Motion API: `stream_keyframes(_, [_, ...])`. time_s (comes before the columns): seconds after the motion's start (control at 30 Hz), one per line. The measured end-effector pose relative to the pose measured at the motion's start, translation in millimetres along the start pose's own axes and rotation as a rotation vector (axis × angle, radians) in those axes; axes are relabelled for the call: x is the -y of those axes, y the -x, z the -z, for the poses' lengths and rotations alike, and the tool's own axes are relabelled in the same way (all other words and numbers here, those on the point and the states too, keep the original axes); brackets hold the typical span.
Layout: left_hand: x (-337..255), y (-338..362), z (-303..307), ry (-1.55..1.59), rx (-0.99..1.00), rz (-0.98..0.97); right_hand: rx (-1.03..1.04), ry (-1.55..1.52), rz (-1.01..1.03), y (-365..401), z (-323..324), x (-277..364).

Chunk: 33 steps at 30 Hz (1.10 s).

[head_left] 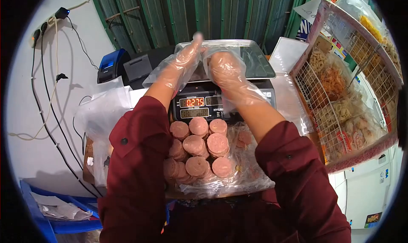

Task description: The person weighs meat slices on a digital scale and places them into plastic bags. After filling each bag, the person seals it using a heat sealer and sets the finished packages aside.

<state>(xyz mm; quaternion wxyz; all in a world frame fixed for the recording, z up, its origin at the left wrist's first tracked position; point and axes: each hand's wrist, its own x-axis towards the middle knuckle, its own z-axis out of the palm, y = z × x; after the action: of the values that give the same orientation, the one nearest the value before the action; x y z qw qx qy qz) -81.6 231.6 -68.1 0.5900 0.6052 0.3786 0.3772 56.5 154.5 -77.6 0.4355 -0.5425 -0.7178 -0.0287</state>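
Both my hands wear clear plastic gloves and are over the metal tray of a digital scale. My left hand is on the tray's left side, its fingers stretched upward and the fingertip blurred. Beside it, my right hand is bent with its fingers curled out of sight; what they hold, if anything, is hidden. The red display reads 0.275. Between my forearms, in front of the scale, stand several stacks of round pink meat slices on a clear plastic sheet.
To the right, a wire rack holds bagged foods. A blue-and-black printer sits at the back left near hanging cables. Plastic bags lie left of the scale. A blue bin with papers stands at lower left.
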Motion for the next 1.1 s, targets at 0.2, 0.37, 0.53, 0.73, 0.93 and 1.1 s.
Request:
stream_keyframes(0.2, [6,-1,6,-0.021,-0.001,0.024,-0.007,-0.169,-0.051,-11,-6,1])
stream_keyframes(0.37, [5,2,6,-0.015,-0.058,0.089,0.351,-0.134,-0.423,-13,20,17])
stream_keyframes(0.53, [-6,11,-3,-0.155,-0.038,-0.085,0.312,-0.669,-0.528,-6,24,10])
stream_keyframes(0.73, [-6,8,-5,-0.094,-0.001,-0.028,0.362,-0.780,-0.526,-5,13,-9])
stream_keyframes(0.93, [-1,3,5,-0.087,0.054,-0.002,0.460,-0.619,-0.399,-17,-1,-28])
stream_keyframes(1.1, [-18,18,-14,-0.071,-0.055,0.063,0.490,-0.413,-0.313,-27,-1,-21])
